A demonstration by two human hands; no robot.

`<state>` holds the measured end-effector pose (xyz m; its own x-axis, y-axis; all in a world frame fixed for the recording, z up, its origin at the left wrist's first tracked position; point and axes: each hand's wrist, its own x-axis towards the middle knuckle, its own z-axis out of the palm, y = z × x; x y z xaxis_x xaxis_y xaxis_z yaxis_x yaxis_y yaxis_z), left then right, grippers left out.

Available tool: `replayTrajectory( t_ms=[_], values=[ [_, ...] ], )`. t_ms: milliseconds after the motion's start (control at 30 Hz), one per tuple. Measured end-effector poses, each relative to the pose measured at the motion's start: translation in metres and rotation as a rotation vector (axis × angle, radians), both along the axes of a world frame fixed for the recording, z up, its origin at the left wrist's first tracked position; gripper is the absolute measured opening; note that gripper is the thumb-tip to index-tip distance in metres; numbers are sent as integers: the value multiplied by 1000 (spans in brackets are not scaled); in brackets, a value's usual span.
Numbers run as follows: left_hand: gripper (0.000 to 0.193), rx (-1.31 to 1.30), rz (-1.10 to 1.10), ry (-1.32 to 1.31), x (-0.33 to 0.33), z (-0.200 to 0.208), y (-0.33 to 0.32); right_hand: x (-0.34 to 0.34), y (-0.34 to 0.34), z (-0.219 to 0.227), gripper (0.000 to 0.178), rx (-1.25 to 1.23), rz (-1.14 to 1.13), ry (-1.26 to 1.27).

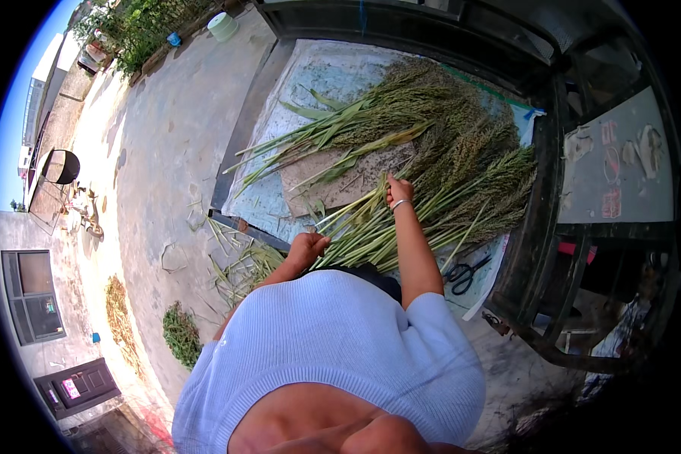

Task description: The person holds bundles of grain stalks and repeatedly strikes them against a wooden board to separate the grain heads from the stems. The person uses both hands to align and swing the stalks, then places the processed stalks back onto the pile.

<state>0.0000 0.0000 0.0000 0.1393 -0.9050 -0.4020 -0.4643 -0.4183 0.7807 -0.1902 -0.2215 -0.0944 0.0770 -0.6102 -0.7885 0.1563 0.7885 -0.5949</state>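
The head view looks steeply down from above the person's pale blue top (340, 318), facing the left hand (309, 247) and right hand (399, 191) nearby; its round fisheye field bends edges and takes in sky (7, 136) at far left.

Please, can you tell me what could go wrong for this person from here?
1. The black scissors lie close to the green stalks; a pulled stalk might drag them, or the right arm could brush them.
2. The seed heads may shed if the right hand tugs hard; dark specks already dot the sheet.
3. Loose plant bits lie low at the person's left, possibly a slip hazard.
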Motion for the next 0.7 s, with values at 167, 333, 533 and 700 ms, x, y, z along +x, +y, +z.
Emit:
replayTrajectory(
  t_ms=[167,333,533,700],
  values=[
    [38,84,250,243,8,-19,13,3,6,17,20,-215,-38,-224],
    [33,439,377,444,18,-7,-1,-3,5,26,16,-307,-121,-452],
    [30,384,643,322,38,-58,18,10,14,22,20,-350,-223,-490],
    [25,143,1113,1002,71,-31,-2,-11,13,6,22,-223,-322,-438]
  ],
)
